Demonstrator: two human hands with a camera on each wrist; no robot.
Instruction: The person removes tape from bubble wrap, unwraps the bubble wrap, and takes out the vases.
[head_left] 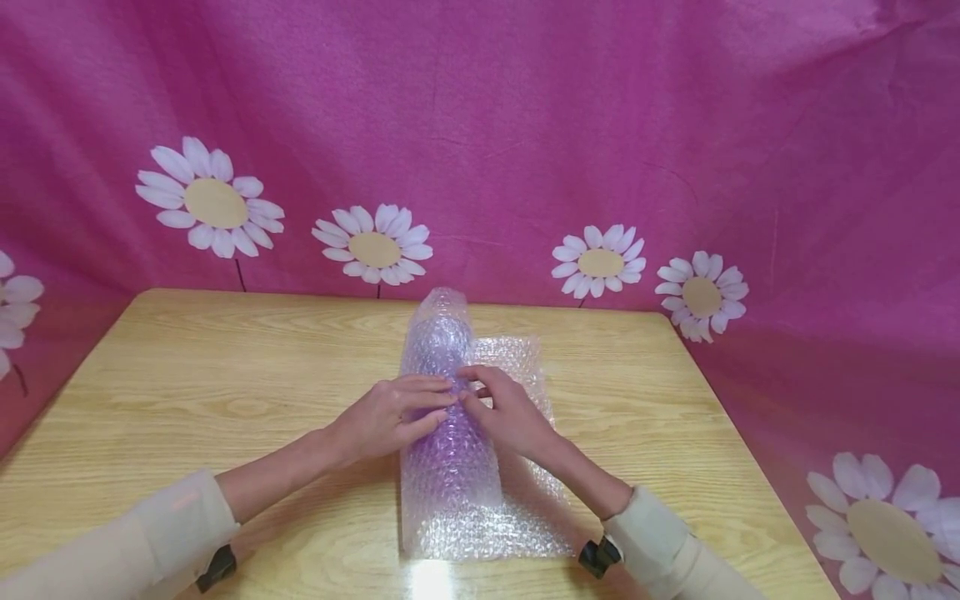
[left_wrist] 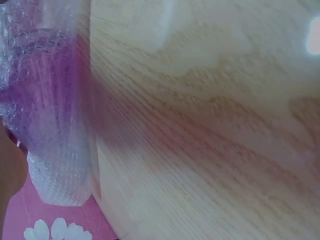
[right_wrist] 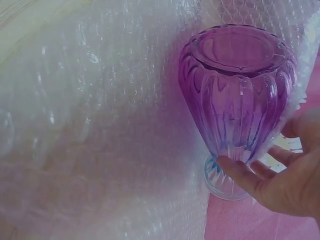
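Note:
A glass vase (right_wrist: 235,100), purple at its wide end and pale blue towards its narrow end, lies on its side on a sheet of bubble wrap (head_left: 510,529). A fold of the wrap covers its top and left. My left hand (head_left: 401,412) rests on that wrapped side with its fingers nearly straight. From the right, my right hand (head_left: 510,412) has bent fingers at the wrap over the vase's middle. In the right wrist view its thumb touches the vase's narrow part, and the wide end is uncovered. The left wrist view shows the wrapped vase (left_wrist: 50,90) at its left edge.
The wooden table (head_left: 247,358) lies under everything. Loose bubble wrap spreads flat to the right and front of the vase. A pink cloth (head_left: 487,150) printed with white daisies hangs behind the table and along its sides.

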